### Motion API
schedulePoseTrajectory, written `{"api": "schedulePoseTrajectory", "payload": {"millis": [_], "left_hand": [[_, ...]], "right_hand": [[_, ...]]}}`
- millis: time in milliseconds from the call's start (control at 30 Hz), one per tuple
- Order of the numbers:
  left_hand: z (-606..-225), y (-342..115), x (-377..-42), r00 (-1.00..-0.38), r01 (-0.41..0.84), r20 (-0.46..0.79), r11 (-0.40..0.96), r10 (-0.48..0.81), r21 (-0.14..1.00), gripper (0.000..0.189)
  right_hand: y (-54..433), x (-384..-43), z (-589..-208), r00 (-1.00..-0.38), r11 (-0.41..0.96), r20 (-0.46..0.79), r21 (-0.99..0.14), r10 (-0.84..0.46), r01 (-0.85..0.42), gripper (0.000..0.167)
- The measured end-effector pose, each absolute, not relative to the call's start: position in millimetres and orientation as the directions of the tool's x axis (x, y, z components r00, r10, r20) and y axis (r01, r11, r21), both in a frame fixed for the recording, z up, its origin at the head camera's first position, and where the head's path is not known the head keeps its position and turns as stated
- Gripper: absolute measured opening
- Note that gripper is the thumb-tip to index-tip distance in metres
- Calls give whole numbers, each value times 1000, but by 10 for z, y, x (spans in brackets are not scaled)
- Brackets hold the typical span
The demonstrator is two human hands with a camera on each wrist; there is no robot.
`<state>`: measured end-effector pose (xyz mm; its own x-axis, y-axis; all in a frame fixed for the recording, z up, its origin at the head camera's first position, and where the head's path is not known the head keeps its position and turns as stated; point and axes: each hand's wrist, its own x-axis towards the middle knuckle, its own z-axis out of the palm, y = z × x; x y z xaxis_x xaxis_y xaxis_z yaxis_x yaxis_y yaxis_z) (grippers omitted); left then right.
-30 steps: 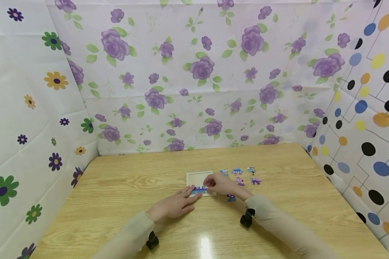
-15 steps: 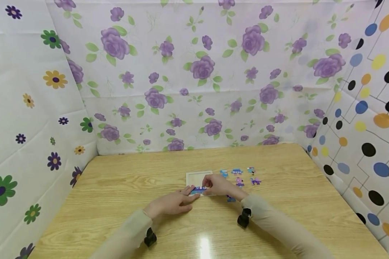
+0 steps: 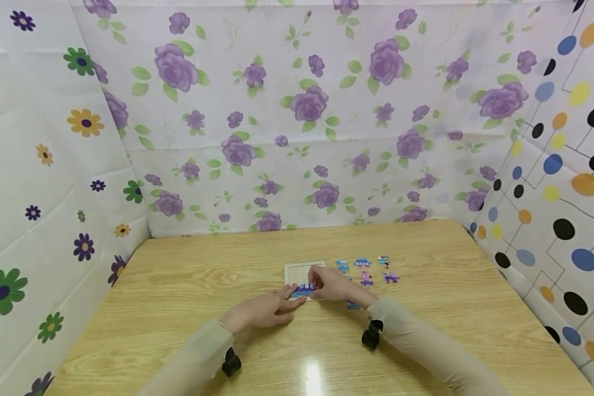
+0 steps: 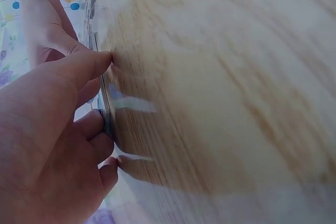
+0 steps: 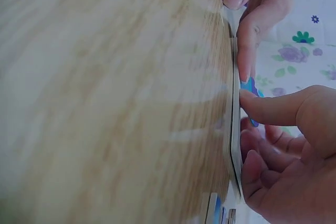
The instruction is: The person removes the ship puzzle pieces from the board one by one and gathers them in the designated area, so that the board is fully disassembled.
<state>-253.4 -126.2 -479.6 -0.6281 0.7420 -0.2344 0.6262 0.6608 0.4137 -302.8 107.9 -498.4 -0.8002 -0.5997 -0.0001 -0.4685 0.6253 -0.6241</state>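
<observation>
A pale puzzle frame (image 3: 289, 273) lies mid-table, with blue and purple puzzle pieces (image 3: 299, 293) along its near edge. My left hand (image 3: 263, 309) rests at the frame's near-left side, its outstretched fingers touching the pieces and rim. In the right wrist view, a blue-purple puzzle piece (image 5: 249, 85) stands tilted above the frame's rim. My right hand (image 3: 330, 283) pinches that piece between thumb and curled fingers over the frame's near-right part. The fingers hide much of the piece in the head view.
Right of the frame lie several loose puzzle pieces, among them a blue one (image 3: 362, 263) and a purple one (image 3: 391, 278). Another piece (image 3: 353, 304) lies partly under the right wrist. Patterned cloth walls (image 3: 307, 165) border the wooden table (image 3: 218, 264).
My right hand has shifted slightly left over the frame, staying at its near-right part. The left hand has drawn back a little to the left, fingers still at the frame.
</observation>
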Motion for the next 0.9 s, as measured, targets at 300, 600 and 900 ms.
{"api": "schedulePoseTrajectory", "payload": {"millis": [300, 600, 900], "left_hand": [[-4791, -1261, -2534, -623, 635, -230, 655, 748, 409, 53], [-4842, -1281, -2525, -648, 630, -232, 682, 725, 371, 57], [-4938, -1284, -2490, -644, 666, -216, 677, 734, 313, 69]], "right_hand": [[1162, -3023, -4990, -803, 553, 28, -711, -596, -435, 8], [1332, -3037, -4967, -838, 556, 32, -734, -544, -389, 7], [1551, -3010, -4933, -859, 532, 49, -767, -509, -359, 9]]}}
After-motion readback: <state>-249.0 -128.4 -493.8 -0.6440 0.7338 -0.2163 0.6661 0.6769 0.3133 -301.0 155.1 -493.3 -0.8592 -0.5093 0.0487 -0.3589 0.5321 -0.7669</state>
